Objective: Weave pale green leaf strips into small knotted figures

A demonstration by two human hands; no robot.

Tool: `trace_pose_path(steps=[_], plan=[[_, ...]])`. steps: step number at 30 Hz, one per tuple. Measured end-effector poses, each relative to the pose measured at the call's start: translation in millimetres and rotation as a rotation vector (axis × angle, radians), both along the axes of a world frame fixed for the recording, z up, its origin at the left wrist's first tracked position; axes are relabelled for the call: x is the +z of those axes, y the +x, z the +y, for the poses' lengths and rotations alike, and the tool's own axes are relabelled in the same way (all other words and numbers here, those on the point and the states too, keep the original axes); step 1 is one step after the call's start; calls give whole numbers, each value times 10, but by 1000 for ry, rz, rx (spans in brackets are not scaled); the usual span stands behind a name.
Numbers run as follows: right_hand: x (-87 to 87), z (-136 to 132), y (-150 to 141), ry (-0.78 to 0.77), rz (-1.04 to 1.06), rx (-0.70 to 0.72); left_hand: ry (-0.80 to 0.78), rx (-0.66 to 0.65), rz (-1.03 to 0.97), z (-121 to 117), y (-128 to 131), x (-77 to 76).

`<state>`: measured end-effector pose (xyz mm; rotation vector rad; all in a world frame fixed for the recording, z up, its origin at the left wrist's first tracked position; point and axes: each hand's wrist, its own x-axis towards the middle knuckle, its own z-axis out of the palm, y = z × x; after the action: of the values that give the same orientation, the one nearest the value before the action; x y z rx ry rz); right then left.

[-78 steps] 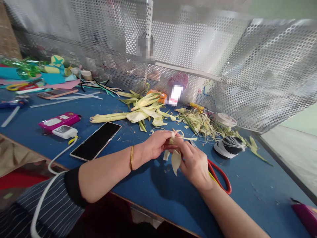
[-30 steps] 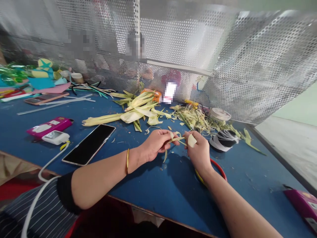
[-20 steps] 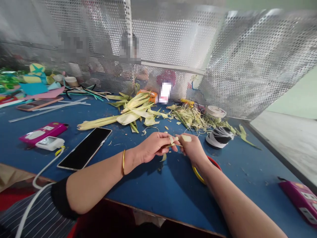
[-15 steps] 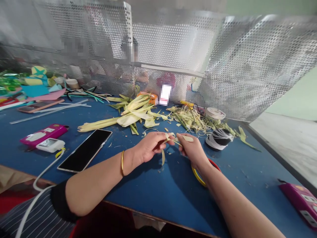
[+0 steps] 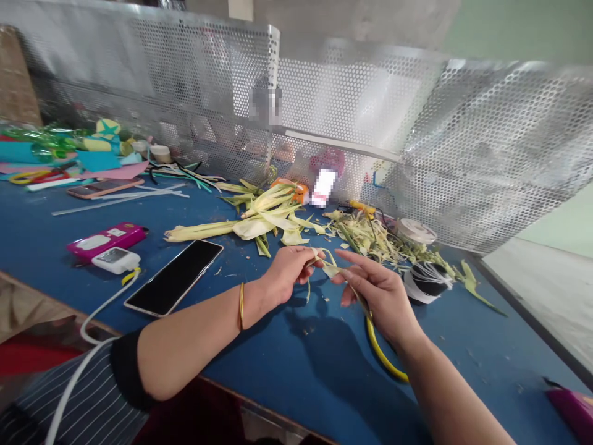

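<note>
My left hand (image 5: 290, 272) is closed, pinching a pale corn husk strip (image 5: 329, 254) at its fingertips. A thin end hangs below those fingers. Just to the right, my right hand (image 5: 373, 287) grips another part of the husk between thumb and fingers, its index finger stretched toward the left hand. Both hands are a little above the blue table (image 5: 278, 364). Whether the husk is one piece or several is hidden by the fingers. Under the right wrist lies a yellow loop (image 5: 382, 352), partly covered.
Behind my hands lie a bundle of corn husks (image 5: 259, 219), husk scraps (image 5: 370, 238) and a spool of white thread (image 5: 424, 284). To the left are a black-screened phone (image 5: 176, 278) and a magenta device (image 5: 109, 241). A perforated metal screen (image 5: 343, 93) closes off the back.
My right hand has shifted right and its index finger has straightened out. The left hand still pinches the husk. The whole view has turned slightly, moving the table's things to the right.
</note>
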<state>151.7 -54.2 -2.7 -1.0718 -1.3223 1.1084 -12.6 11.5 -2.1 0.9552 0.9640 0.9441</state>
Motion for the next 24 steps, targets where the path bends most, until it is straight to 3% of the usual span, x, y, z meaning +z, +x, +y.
trace_pose_path(steps=[5, 11, 14, 19, 24], plan=[[38, -13, 27, 8, 88, 66, 80, -151, 72, -30, -16, -19], [-15, 42, -3, 425, -373, -329, 143, -467, 150, -96, -35, 13], [-117, 68, -21, 378, -468, -368, 146, -586, 138, -122, -42, 26], [-215, 75, -46, 217, -672, -392, 130, -605, 121, -120, -41, 38], [-203, 93, -51, 198, -681, -428, 178, -469, 160, -118, -9, -6]])
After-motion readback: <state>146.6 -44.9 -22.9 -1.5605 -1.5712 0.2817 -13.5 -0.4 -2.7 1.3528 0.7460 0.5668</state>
